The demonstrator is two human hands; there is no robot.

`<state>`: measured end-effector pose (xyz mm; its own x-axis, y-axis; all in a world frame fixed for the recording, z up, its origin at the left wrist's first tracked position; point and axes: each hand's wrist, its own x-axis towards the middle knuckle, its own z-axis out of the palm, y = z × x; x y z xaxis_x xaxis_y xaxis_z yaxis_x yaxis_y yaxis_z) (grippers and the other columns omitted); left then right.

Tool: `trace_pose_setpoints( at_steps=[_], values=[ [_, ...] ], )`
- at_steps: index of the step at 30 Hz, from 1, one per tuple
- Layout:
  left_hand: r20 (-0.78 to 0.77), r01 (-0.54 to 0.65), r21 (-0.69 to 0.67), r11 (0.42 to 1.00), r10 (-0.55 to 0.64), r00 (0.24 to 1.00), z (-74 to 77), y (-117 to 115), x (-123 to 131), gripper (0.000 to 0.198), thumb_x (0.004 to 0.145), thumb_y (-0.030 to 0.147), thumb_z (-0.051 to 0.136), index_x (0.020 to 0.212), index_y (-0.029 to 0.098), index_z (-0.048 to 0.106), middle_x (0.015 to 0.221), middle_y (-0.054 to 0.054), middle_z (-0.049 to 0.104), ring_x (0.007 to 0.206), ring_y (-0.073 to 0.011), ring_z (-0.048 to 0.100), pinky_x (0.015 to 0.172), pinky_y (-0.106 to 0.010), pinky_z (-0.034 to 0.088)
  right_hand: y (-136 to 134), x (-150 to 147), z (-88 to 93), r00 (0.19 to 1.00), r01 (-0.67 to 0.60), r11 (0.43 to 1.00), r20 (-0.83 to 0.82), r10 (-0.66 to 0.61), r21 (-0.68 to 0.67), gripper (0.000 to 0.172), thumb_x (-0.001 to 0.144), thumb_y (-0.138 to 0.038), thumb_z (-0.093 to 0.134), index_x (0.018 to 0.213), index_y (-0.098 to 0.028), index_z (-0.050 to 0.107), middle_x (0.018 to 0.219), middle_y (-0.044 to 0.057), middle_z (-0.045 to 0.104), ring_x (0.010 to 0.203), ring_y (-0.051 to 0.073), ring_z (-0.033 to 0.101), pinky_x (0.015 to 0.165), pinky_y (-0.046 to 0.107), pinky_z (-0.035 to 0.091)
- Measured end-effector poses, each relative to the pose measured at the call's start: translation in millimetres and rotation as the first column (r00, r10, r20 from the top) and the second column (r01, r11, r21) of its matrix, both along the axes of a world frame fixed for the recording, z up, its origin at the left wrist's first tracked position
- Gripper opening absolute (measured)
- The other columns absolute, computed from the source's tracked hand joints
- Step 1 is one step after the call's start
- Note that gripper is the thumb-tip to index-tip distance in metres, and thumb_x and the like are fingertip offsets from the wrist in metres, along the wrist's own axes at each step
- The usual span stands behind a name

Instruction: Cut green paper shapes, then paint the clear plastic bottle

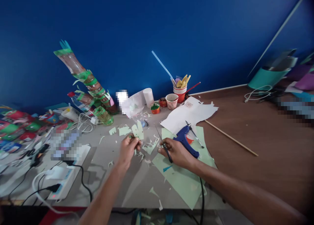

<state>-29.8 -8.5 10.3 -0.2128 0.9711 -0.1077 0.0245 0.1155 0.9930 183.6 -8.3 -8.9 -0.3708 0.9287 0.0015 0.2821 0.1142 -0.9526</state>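
My left hand [129, 149] pinches a cut piece of pale green paper [138, 130] upright between thumb and fingers. Dark-handled scissors [165, 149] are in my right hand [176, 152], their thin blades pointing up and away from me. Green paper scraps [151, 146] lie on the grey table between and beyond the hands. Under my right forearm is a larger pale green sheet [183, 182]. A blue glue gun [183, 140] rests on that sheet, just beyond my right hand and partly hidden by it.
At the back stand paint cups [172, 101] and a red cup of tools [180, 92]. White paper [190, 112] and a wooden stick [232, 138] lie right. A painted bottle tower [94, 87] leans at back left. A power strip [66, 182] with cords is near left.
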Motion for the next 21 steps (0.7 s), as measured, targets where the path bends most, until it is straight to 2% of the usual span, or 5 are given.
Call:
trace_pose_setpoints(
  at_steps=[4,9,13,17,21],
  values=[
    [-0.103,-0.008,0.004,1.000,0.008,0.995,-0.7,1,-17,0.028,0.067,0.040,0.072,0.066,0.017,0.056,0.055,0.004,0.056,0.046,-0.0081,0.048,0.049,-0.021,0.038,0,1,2.0,0.999,-0.037,0.999,0.007,0.036,0.026,0.022,0.079,-0.037,0.063,0.087,-0.017,0.062,0.062,-0.002,0.053,0.058,0.013,0.045,0.053,0.023,0.035],
    [-0.114,0.011,-0.013,1.000,-0.013,0.993,-4.7,2,-14,0.028,0.062,0.040,0.076,0.069,0.017,0.061,0.058,0.003,0.058,0.056,-0.0118,0.055,0.060,-0.025,0.046,-2,2,3.1,0.997,-0.074,0.996,-0.013,0.075,0.052,0.027,0.078,-0.038,0.065,0.093,-0.016,0.062,0.063,-0.001,0.055,0.058,0.013,0.047,0.054,0.024,0.036],
    [-0.118,0.149,-0.065,0.987,-0.156,0.981,1.7,2,-5,0.026,0.062,0.036,0.076,0.066,0.017,0.057,0.052,0.004,0.054,0.047,-0.0096,0.049,0.050,-0.022,0.039,-2,2,-1.1,0.997,-0.054,0.995,-0.052,0.059,0.083,0.027,0.079,-0.037,0.064,0.096,-0.016,0.060,0.063,-0.002,0.054,0.058,0.013,0.047,0.053,0.023,0.037],
    [-0.109,0.245,-0.109,0.963,-0.256,0.960,11.1,1,1,0.025,0.063,0.036,0.074,0.068,0.019,0.056,0.048,0.008,0.044,0.037,-0.0065,0.035,0.039,-0.020,0.025,2,3,-3.8,0.988,0.071,0.996,-0.143,-0.063,0.053,0.039,0.078,-0.035,0.067,0.110,-0.018,0.053,0.075,-0.001,0.058,0.055,0.010,0.044,0.052,0.023,0.038],
    [-0.121,0.379,-0.179,0.908,-0.403,0.907,18.4,-1,7,0.022,0.062,0.032,0.076,0.074,0.018,0.064,0.053,0.004,0.050,0.042,-0.0079,0.038,0.041,-0.021,0.027,6,3,-3.7,0.944,0.039,0.998,-0.327,-0.050,-0.039,0.053,0.074,-0.035,0.071,0.117,-0.020,0.045,0.093,0.003,0.060,0.062,0.010,0.050,0.056,0.023,0.041]
  ],
)
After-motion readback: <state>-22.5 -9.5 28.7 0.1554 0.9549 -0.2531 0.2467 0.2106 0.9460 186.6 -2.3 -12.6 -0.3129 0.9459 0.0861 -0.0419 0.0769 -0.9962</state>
